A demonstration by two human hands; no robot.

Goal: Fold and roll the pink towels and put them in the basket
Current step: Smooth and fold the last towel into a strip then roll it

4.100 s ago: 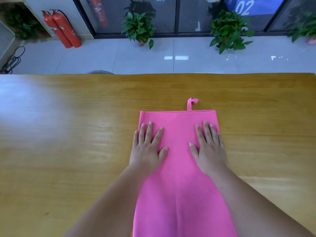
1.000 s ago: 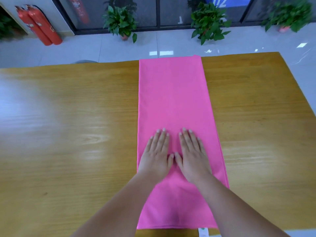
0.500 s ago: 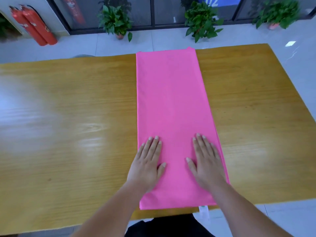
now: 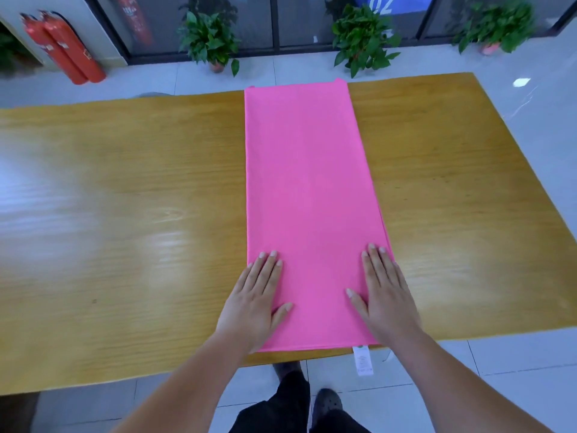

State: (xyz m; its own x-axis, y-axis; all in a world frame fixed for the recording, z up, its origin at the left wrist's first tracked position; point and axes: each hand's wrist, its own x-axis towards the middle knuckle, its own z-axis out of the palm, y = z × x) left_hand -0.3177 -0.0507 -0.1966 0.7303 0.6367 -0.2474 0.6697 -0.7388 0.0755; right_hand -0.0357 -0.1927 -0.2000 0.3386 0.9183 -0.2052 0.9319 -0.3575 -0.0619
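A pink towel (image 4: 307, 189) lies folded into a long narrow strip across the wooden table (image 4: 125, 214), reaching from the far edge to the near edge. A white care label (image 4: 362, 359) hangs off its near right corner. My left hand (image 4: 254, 300) presses flat on the strip's near left edge, fingers straight. On the near right edge my right hand (image 4: 382, 295) lies flat in the same way. No basket is in view.
Beyond the table are a tiled floor, potted plants (image 4: 210, 39) (image 4: 362, 39) by glass doors, and red fire extinguishers (image 4: 65, 53) at the far left. My legs and a shoe (image 4: 326, 403) show below the near table edge.
Both hands slid back along the towel toward the near end and then spread apart to its left and right edges. The view pulled back, so the near table edge now shows.
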